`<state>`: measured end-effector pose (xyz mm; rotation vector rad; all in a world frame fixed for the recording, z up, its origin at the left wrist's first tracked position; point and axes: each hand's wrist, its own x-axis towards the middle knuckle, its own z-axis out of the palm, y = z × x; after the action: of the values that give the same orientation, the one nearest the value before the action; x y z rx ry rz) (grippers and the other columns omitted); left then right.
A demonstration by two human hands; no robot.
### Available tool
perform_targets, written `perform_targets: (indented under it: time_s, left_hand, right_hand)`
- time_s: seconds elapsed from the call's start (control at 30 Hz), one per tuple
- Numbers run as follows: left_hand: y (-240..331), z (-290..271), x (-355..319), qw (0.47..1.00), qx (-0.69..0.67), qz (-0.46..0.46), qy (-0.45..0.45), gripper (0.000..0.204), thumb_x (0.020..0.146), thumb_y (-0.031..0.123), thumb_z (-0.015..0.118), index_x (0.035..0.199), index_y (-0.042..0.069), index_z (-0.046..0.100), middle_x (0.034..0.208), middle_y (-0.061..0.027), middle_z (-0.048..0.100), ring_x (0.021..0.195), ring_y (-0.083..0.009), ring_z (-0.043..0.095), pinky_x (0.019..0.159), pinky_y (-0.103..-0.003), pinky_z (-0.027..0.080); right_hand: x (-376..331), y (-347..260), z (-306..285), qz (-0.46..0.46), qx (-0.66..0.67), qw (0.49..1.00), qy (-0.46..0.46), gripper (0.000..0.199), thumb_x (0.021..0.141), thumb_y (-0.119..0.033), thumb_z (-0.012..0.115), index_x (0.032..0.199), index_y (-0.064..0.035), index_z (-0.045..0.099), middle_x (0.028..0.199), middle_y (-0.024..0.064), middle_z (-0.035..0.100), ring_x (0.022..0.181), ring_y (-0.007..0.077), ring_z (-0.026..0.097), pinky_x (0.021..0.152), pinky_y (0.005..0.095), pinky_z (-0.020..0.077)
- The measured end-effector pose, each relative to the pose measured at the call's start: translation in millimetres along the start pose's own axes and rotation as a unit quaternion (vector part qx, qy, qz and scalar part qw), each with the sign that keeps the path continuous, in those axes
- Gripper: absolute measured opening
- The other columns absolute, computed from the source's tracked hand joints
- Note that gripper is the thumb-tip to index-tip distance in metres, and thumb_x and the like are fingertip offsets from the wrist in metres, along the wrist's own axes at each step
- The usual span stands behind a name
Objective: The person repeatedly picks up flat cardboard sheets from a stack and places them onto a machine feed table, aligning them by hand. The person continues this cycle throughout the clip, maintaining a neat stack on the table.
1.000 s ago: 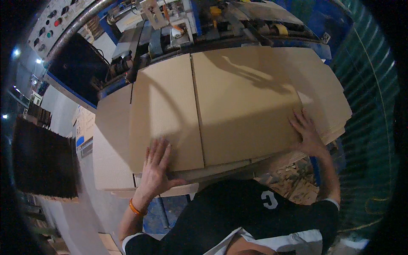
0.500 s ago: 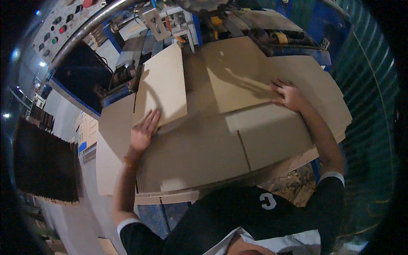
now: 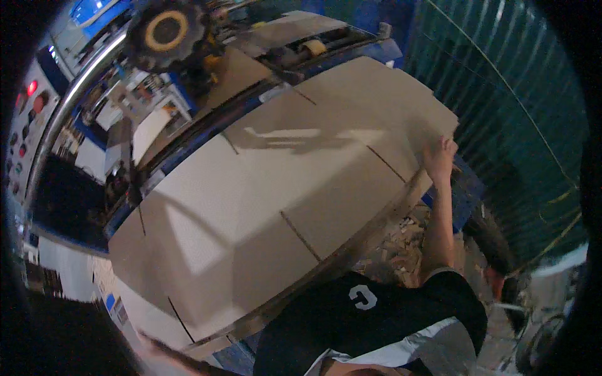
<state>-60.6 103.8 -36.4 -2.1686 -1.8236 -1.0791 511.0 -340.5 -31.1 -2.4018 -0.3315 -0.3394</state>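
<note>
A large flat cardboard sheet (image 3: 207, 219) with dark slots cut along both long sides lies slantwise before me, on top of other sheets. At its right end my right hand (image 3: 440, 158) is closed over the edge, thumb on the top face and fingertips at the rim. My left hand (image 3: 150, 344) is low at the sheet's left end, beside the near corner. Motion smears it, so its fingers do not show clearly.
Beyond the sheet stands a machine with a blue frame (image 3: 213, 116), a dark round wheel (image 3: 166, 31) and a curved metal rail (image 3: 78, 84). A button panel (image 3: 28, 125) is at far left. Cardboard scraps (image 3: 401, 254) lie below the near edge; a green corrugated wall (image 3: 514, 113) rises at right.
The smaller folded panels under my hands have gone from the sheet's top, and cardboard now lies within the machine. My left hand moved down and left, my right to the sheet's end. The view turned.
</note>
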Motion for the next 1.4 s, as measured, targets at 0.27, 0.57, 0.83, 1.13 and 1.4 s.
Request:
perform_targets:
  time_s: [0.27, 0.57, 0.83, 1.13, 1.4]
  left_hand:
    - [-14.2, -5.7, -42.2, 0.98, -0.037, -0.194, -0.023, 0.06, 0.083, 0.02, 0.06, 0.131, -0.003, 0.033, 0.127, -0.0219, 0.043, 0.116, -0.0285, 0.045, 0.098, -0.038, 0.035]
    - [-26.0, -77.8, 2.9, 0.863, -0.437, -0.148, 0.205, 0.062, 0.083, 0.023, 0.058, 0.132, -0.004, 0.031, 0.129, -0.0236, 0.041, 0.116, -0.0255, 0.044, 0.097, -0.038, 0.036]
    - [-60.2, -57.9, -7.8, 0.761, -0.621, -0.19, -0.001, 0.038, 0.08, 0.016, 0.061, 0.11, -0.006, 0.05, 0.106, -0.0138, 0.054, 0.096, -0.0222, 0.053, 0.086, -0.036, 0.043]
    - [45.9, -59.4, -96.3, 0.895, -0.355, 0.191, -0.192, 0.037, 0.077, 0.001, 0.052, 0.114, 0.005, 0.056, 0.13, -0.0163, 0.046, 0.119, -0.0314, 0.045, 0.099, -0.04, 0.035]
    - [121.7, -68.7, -61.2, 0.823, -0.103, 0.447, -0.335, 0.052, 0.071, 0.003, 0.054, 0.122, 0.015, 0.053, 0.133, -0.0091, 0.044, 0.125, -0.0329, 0.038, 0.104, -0.047, 0.028]
  right_hand:
    - [14.7, 78.4, 67.9, 0.074, -0.169, 0.974, 0.129, 0.079, 0.077, -0.039, 0.062, 0.132, 0.0051, 0.027, 0.132, 0.0289, 0.035, 0.124, 0.0403, 0.033, 0.103, 0.0435, 0.0278]
    - [87.0, 65.1, 17.8, -0.122, 0.085, 0.939, 0.311, 0.048, 0.075, -0.015, 0.064, 0.116, 0.0043, 0.049, 0.102, 0.0096, 0.058, 0.092, 0.02, 0.054, 0.081, 0.0318, 0.0424]
    - [32.0, -25.3, -62.0, -0.062, 0.549, 0.826, 0.11, 0.043, 0.076, -0.001, 0.054, 0.119, 0.0021, 0.046, 0.11, 0.0087, 0.056, 0.099, 0.0219, 0.053, 0.086, 0.0347, 0.0427]
    - [-173.4, -81.1, -15.1, -0.546, 0.032, 0.833, -0.082, 0.027, 0.074, -0.013, 0.062, 0.101, -0.0165, 0.063, 0.114, 0.0053, 0.059, 0.108, 0.0259, 0.054, 0.095, 0.0445, 0.0389]
    - [-135.3, -106.1, 4.9, -0.611, -0.006, 0.765, -0.202, 0.035, 0.074, -0.014, 0.062, 0.108, -0.022, 0.061, 0.124, -0.0023, 0.054, 0.116, 0.0243, 0.048, 0.097, 0.042, 0.0368]
